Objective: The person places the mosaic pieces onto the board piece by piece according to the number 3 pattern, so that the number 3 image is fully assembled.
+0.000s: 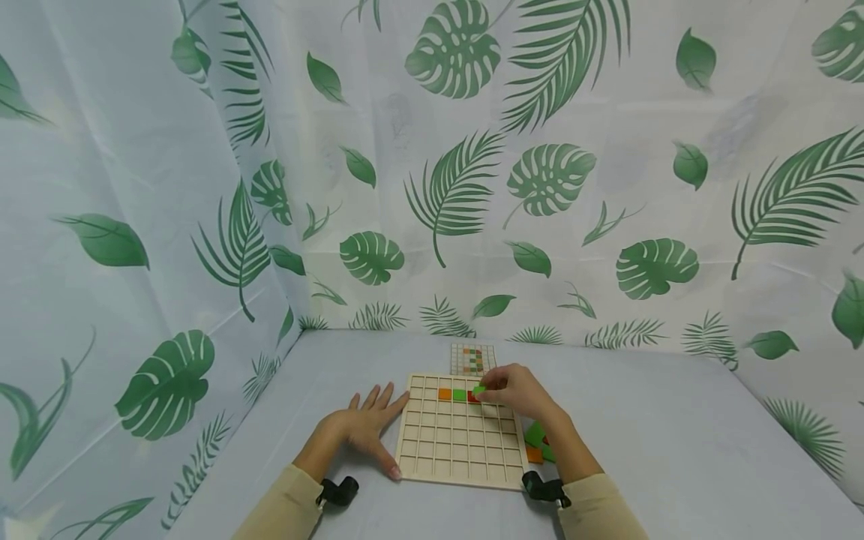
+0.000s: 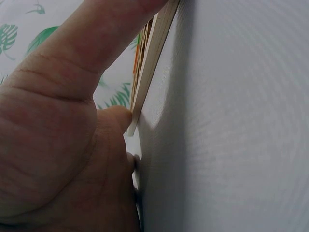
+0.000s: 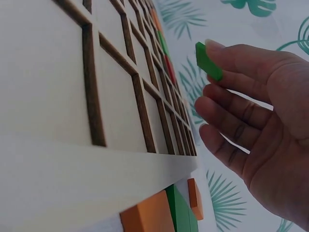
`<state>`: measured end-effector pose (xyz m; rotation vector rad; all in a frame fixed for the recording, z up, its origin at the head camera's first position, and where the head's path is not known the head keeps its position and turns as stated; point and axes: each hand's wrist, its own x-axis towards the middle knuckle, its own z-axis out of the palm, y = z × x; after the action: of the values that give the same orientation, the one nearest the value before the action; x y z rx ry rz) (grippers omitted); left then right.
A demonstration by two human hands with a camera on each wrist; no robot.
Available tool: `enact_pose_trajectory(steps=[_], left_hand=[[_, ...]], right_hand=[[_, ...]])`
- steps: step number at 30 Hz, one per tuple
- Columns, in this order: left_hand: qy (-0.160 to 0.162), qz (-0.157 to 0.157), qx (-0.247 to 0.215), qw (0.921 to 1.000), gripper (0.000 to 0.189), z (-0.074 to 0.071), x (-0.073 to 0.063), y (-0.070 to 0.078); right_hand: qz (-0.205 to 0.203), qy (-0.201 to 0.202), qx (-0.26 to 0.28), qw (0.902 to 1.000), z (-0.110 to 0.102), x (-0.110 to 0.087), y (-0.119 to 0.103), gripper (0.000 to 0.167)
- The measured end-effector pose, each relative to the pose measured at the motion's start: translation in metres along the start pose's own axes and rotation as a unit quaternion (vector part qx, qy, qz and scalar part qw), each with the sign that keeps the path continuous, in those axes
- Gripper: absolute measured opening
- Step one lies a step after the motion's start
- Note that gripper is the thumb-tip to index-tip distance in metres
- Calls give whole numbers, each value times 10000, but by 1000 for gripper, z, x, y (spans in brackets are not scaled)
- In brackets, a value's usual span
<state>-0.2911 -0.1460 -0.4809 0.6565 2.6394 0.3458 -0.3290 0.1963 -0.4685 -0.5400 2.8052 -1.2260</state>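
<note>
At lower centre, the right hand (image 1: 518, 388) pinches a green tile (image 3: 208, 62) over the board (image 1: 460, 451), long axis slanting toward the right wrist view's lower right; the left hand's (image 1: 367, 429) fingers spread apart.

At twelve o'clock the view is closed off by a white cloth wall (image 1: 607, 180), lightly creased and printed with green leaves (image 1: 373, 259). A matching side cloth (image 1: 162, 292) is hung at nine o'clock, and the two are met in a corner at ten. Six o'clock is filled by a pale table (image 1: 661, 435), its right edge slanted toward four. Soft light is spread throughout, with a brighter patch (image 1: 28, 522) seen at eight.
</note>
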Motion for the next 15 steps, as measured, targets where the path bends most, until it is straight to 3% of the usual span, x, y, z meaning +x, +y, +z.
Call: enact_pose_trajectory(steps=[15], left_hand=[[9, -9, -165, 9999, 147, 3, 3, -3]], right_hand=[[-252, -606, -392, 9971, 3, 1, 3, 21]])
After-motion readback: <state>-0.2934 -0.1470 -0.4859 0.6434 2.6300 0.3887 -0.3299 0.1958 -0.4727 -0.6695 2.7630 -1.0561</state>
